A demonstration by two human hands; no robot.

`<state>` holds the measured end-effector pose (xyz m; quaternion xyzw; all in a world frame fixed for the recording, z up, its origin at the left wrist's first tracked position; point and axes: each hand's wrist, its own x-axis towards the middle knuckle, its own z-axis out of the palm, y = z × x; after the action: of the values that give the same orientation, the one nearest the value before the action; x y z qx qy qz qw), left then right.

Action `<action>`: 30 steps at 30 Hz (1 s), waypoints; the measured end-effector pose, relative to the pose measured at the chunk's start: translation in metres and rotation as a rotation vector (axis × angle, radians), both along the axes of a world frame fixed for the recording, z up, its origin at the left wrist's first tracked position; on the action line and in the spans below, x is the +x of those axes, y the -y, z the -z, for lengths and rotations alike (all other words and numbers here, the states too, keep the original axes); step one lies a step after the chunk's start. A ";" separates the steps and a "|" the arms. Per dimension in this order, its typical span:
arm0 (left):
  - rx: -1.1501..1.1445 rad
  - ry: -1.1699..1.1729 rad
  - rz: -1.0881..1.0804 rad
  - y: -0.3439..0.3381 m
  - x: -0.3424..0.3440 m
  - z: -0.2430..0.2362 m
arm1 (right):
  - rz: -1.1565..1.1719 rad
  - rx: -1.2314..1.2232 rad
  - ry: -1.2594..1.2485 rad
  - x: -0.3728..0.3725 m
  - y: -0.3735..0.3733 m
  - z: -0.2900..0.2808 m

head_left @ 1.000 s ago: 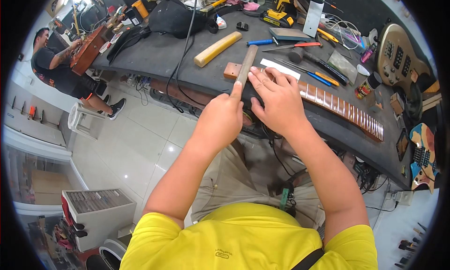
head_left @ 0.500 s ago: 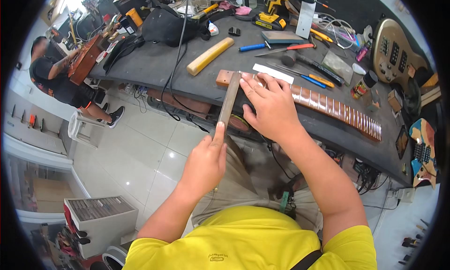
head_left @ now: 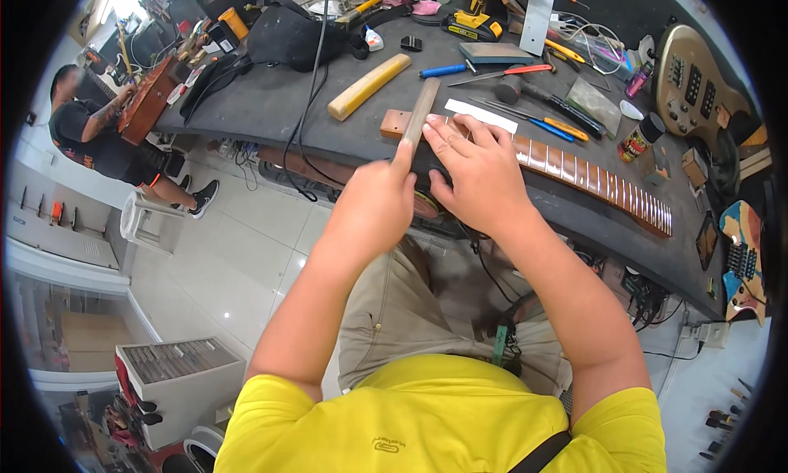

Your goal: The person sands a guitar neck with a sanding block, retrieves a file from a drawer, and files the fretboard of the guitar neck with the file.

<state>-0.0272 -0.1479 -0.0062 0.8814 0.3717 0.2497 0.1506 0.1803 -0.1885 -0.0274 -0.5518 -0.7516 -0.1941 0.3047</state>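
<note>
A guitar neck (head_left: 579,171) with a brown fretted fingerboard lies along the near edge of the workbench. Across its left end, beside the nut area, runs a flat metal file (head_left: 423,112), tilted with its tip pointing away from me. My left hand (head_left: 376,200) is closed round the near end of this file, index finger stretched along it. Over the neck lies my right hand (head_left: 480,165), its fingers curved onto the fingerboard and its thumb on the near side, holding the neck. The right fingertips are close to the file's edge.
Beyond the neck lie a white strip (head_left: 480,117), a yellow-topped wooden block (head_left: 369,87), a hammer (head_left: 558,107) and a spray can (head_left: 640,138). A black cable (head_left: 316,87) hangs at the left. Guitar bodies (head_left: 702,87) stand at right; another person (head_left: 94,128) works at far left.
My left hand has pushed the file away from me across the neck's end, so its tip now reaches farther over the bench. My right hand keeps its place on the neck.
</note>
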 end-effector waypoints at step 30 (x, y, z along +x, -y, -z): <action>-0.046 -0.005 0.013 0.001 -0.002 -0.003 | 0.007 -0.017 -0.007 0.003 0.003 0.002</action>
<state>-0.0290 -0.1490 -0.0032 0.8807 0.3720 0.2378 0.1718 0.1831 -0.1914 -0.0294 -0.5577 -0.7502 -0.1870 0.3020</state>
